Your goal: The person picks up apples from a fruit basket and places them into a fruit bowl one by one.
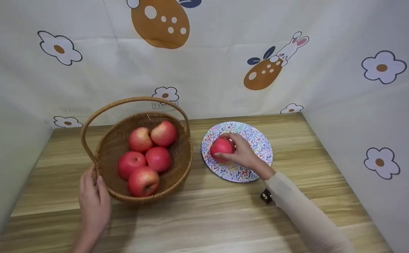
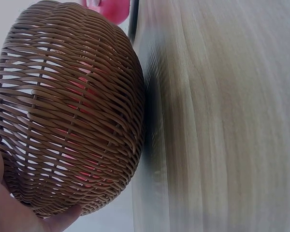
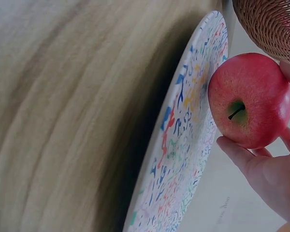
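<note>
"So, what surrounds the hands?"

"A wicker basket (image 1: 180,172) stands on the desk (image 1: 197,221), towards the left edge and not far from the back one. Five red apples (image 1: 143,181) lie in it."

"And the other fruit?"

"One more apple (image 1: 222,150) is over the left part of a round speckled plate (image 1: 258,142), which lies near the back edge, further towards the back right corner. The right hand (image 1: 242,151) holds that apple, thumb on one side and fingers on the other. Whether it touches the plate, I can't tell."

"What about the left hand (image 1: 94,200)?"

"It's against the basket's outer left side, below the foot of the handle (image 1: 139,99). Whether its fingers curl round the rim, I can't tell."

"Does anything stand in between?"

"The basket's right wall and rim rise between the held apple and the five inside; basket and plate stand just apart. The handle arches high over the basket, towards the back edge."

"Anything else close by?"

"A small black object (image 1: 266,196) shows beside the right sleeve (image 1: 304,207), partly hidden. Pale printed cloth (image 1: 211,80) hangs along the back edge and both side edges, with flowers and a rabbit on it."
</note>
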The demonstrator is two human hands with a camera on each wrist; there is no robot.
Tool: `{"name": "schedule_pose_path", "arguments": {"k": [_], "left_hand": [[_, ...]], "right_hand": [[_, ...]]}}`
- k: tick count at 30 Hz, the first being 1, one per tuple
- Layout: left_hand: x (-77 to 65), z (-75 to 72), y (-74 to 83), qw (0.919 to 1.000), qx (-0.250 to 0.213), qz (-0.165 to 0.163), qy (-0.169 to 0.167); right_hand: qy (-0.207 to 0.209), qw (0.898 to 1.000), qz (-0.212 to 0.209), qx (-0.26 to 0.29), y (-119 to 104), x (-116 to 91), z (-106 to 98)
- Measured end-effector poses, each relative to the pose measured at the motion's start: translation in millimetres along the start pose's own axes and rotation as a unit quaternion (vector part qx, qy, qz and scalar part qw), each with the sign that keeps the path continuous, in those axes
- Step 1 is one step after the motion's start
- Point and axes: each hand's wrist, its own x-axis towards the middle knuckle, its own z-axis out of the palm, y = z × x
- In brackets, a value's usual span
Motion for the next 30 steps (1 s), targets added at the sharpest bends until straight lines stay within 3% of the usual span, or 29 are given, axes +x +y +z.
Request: {"name": "schedule_pose_path", "arguments": {"k": [23,30], "left_hand": [[1.2,2.2,-4.3,0.9996,-0.003,0.017,0.022],[0.8,1.6,-3.3,0.9998,0.002,0.007,0.018]], "right_hand": [[-0.010,0.998,0.046,0.050,0,-11,-8],[-0.015,0.996,0.061,0.059,-1,-17,-11]]}}
